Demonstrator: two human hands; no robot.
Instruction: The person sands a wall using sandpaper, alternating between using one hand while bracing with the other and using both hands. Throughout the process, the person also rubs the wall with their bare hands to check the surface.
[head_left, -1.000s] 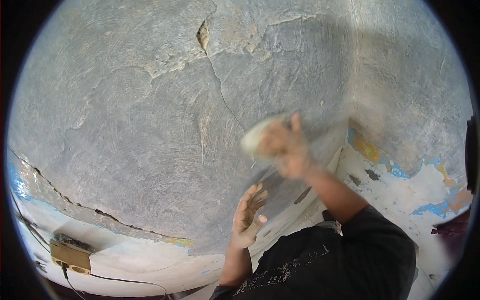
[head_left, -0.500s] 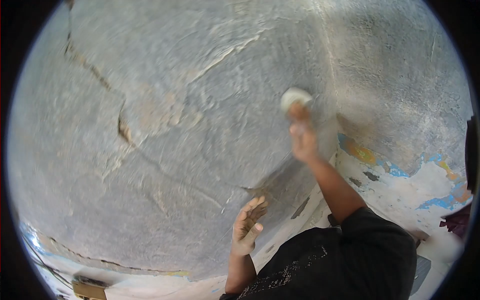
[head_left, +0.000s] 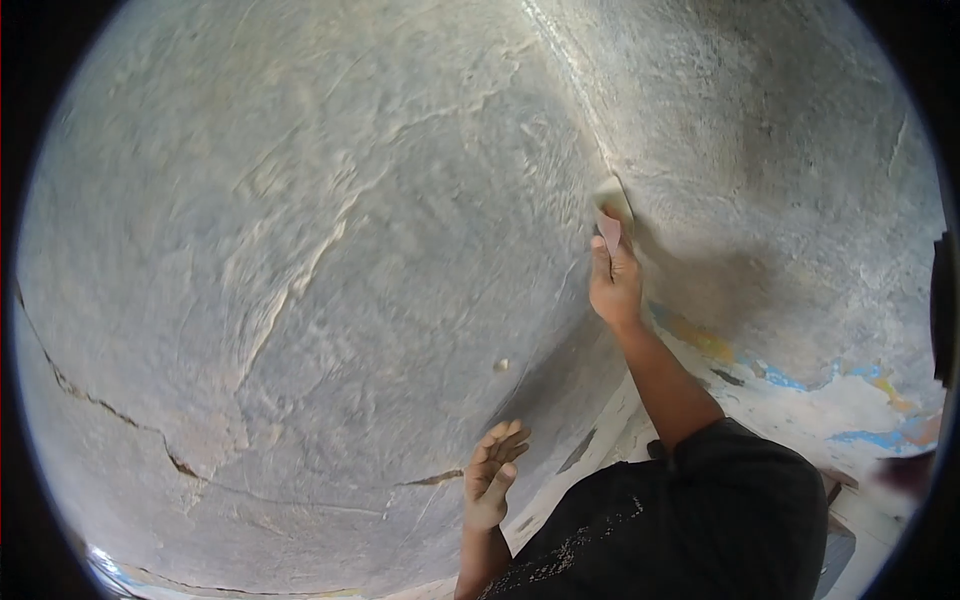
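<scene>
My right hand grips a pale flexible sheet with a pinkish flap folded down toward the fingers. The sheet lies at the inside corner line, where two grey plastered walls meet. Low in the view, my left hand is raised with its fingers loosely spread and slightly bent. Nothing is in it, and pale dust coats its fingers. Behind it spreads the rough grey wall, crossed by a raised ridge of plaster. A small pale fleck shows above my left hand.
A dark crack runs down the wall at the left, and a short gouge lies beside my left wrist. Peeling blue paint and whitish patches cover the lower right wall. A dark object stands at the right edge.
My view has shifted, so the wall cracks sit lower and farther left. My right hand has moved to the corner line with the sheet. My left hand is still raised, slightly lower in view.
</scene>
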